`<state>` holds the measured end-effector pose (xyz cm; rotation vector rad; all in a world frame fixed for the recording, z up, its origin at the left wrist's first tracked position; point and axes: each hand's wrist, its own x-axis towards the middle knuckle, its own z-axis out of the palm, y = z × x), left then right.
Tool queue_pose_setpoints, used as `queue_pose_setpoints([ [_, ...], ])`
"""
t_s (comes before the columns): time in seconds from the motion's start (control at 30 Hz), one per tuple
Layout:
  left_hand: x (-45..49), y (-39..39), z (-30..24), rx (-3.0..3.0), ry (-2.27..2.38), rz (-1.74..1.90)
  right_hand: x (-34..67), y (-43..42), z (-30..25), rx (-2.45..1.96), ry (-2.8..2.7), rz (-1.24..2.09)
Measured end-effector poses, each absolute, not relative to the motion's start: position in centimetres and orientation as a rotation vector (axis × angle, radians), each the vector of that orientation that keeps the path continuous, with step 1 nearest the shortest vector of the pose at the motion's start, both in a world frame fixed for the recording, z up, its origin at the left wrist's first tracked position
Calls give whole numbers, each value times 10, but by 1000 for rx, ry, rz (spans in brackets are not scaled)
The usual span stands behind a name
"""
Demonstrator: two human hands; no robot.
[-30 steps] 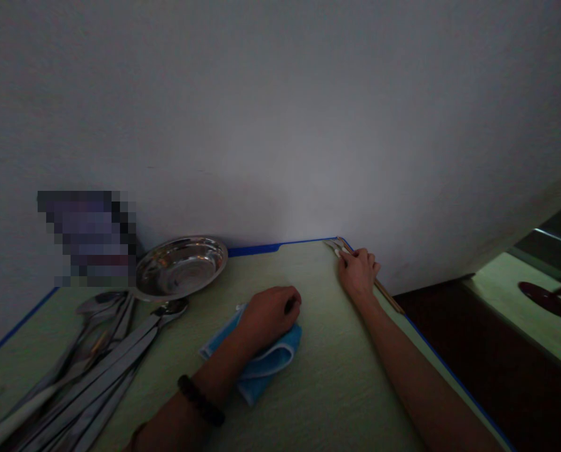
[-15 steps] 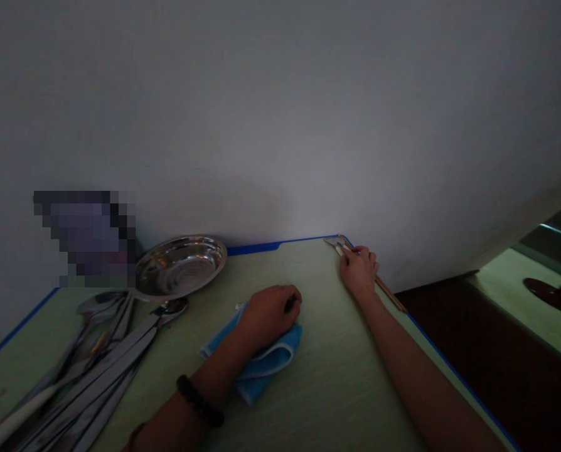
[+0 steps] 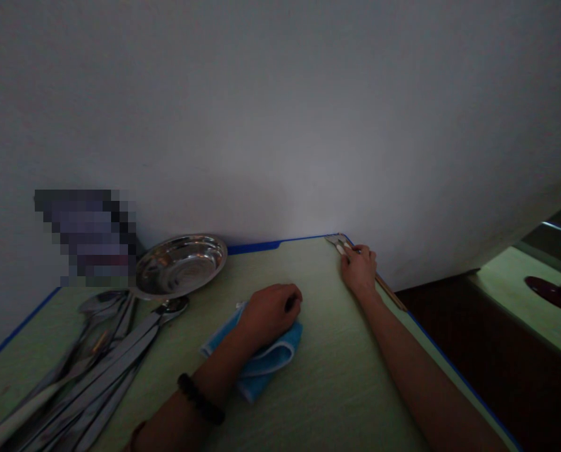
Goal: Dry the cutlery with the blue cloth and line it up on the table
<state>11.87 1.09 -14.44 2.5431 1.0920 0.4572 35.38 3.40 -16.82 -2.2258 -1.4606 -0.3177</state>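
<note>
My left hand (image 3: 271, 312) is curled into a loose fist and rests on a folded blue cloth (image 3: 256, 355) in the middle of the pale green table (image 3: 327, 376). A dark bead bracelet circles that wrist. My right hand (image 3: 358, 270) reaches to the table's far right corner by the wall, its fingers closed over thin utensils (image 3: 339, 243) with pale ends and wooden sticks that run along the right edge.
A shiny steel dish (image 3: 181, 265) sits near the wall at left. A heap of several long metal spoons (image 3: 87, 364) lies at the front left. A blurred-out object stands behind the dish. Dark floor and another green table (image 3: 534, 301) lie to the right.
Hardly anything has moved. My right hand has shifted very slightly along the corner utensils. The left hand stays on the cloth.
</note>
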Motion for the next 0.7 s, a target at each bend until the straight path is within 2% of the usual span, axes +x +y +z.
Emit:
queue_pose_setpoints([
  [0.3, 119, 10, -143, 2548, 1061, 496, 347, 30, -168, -2158, -1419, -396],
  [0.47, 118, 5, -132, 2557, 1143, 570, 326, 19, -162, -1950, -1612, -370],
  [0.63, 95, -7, -113, 2564, 1260, 559, 281, -7, -156, -1553, -1962, -176],
  [0.7, 76, -14, -102, 2567, 1310, 525, 260, -20, -153, -1310, -2109, 52],
])
